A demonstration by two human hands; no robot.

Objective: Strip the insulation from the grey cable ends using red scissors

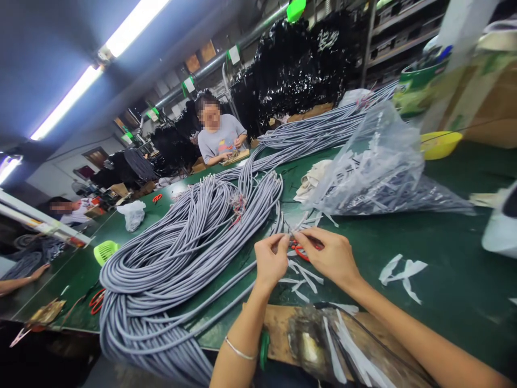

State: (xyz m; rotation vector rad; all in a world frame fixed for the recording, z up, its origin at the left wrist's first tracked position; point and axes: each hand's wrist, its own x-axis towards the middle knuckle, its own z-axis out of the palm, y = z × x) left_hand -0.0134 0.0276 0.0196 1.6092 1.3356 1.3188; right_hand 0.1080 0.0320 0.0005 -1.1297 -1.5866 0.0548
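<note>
My left hand [271,260] and my right hand [333,257] meet over the green table, thumbs and fingers pinched together. Between their fingertips is a thin grey strand [290,230], too small to make out well. Red-handled scissors [301,251] lie just under my right hand, partly hidden by it. White strips [307,277] are scattered below the hands. Left of them spreads a large looped bundle of grey cables [173,253], with bared coloured wires [238,206] among its ends. Two cables pass behind my left wrist.
A clear plastic bag [371,172] full of strips stands beyond my right hand, beside a yellow bowl [441,144]. A stained wooden board [278,328] lies at the near edge. Across the table [456,269] sits a co-worker [220,134]. A green basket [105,251] is left.
</note>
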